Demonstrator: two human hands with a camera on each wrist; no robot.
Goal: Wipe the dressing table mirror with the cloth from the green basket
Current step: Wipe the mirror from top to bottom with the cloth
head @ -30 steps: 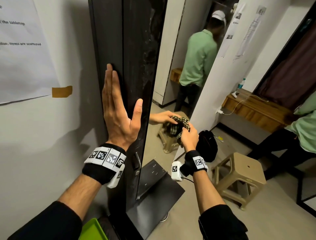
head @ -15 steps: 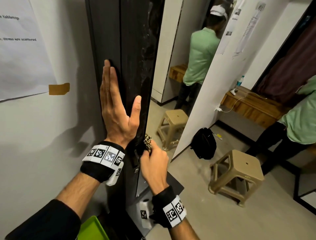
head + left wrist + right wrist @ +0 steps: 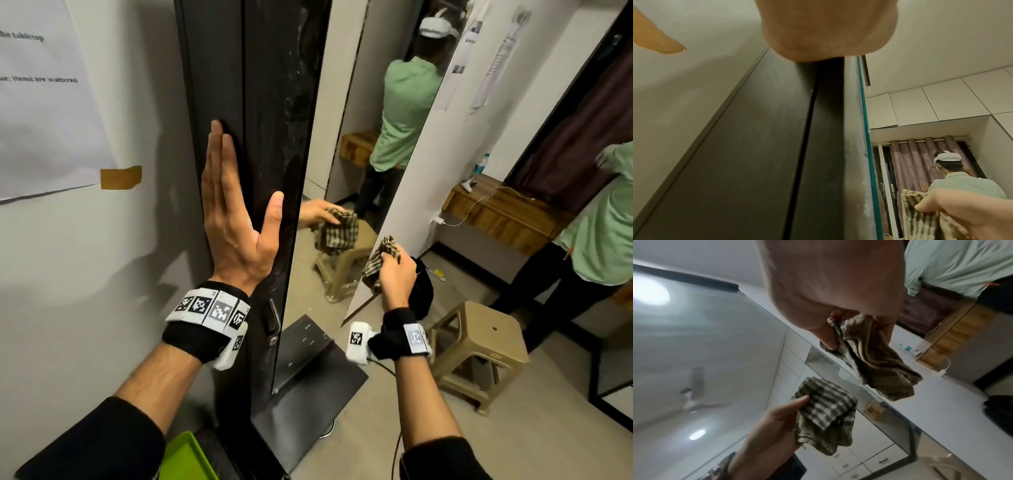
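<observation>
While your left hand (image 3: 236,219) lies flat with straight fingers on the dark side panel (image 3: 219,68) at the mirror's (image 3: 346,144) left edge, the checked cloth (image 3: 380,260) hangs well to its right. Your right hand (image 3: 399,274) grips it bunched, beside the glass near the mirror's right edge.

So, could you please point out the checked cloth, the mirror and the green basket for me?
checked cloth (image 3: 378,262): head view, the hanging fold below the right hand's fingers.
mirror (image 3: 346,113): head view, upper part of the glass.
green basket (image 3: 186,457): head view, its visible corner at the bottom edge.
</observation>
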